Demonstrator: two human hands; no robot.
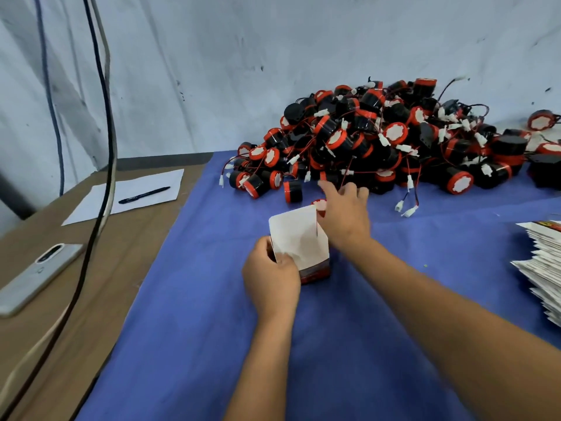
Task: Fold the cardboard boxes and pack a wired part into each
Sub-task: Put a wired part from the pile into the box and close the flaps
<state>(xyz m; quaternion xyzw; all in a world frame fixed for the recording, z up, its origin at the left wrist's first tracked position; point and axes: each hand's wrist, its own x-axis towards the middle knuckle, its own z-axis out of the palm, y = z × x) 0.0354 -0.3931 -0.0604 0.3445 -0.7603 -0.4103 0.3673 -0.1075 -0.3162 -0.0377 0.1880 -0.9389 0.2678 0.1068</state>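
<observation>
A: Start left of the box: what's out there?

B: A phone [36,273], then a sheet of paper [127,194] with a pen [144,195] on it, well clear on the bare worktop [100,299]. Nothing you need.

A: And the box itself?

B: The cardboard box [299,247] stands upright on the blue cloth [197,299], its white flap raised. Your left hand [271,276] is curled round its near left corner, thumb pinching the flap edge.

A: My right?

B: Your right hand [344,212], just right of the box, is blurred. Its fingers look loosely spread over a wired part [319,205] touching the box's far corner; I can't tell if you've gripped it.

A: How do I do this well?

B: Keep the box steady and the flap held back, feed the part body first, then tuck its wire in. Behind the box lies the pile of parts [379,141]; far right, the flat boxes [543,268]
</observation>
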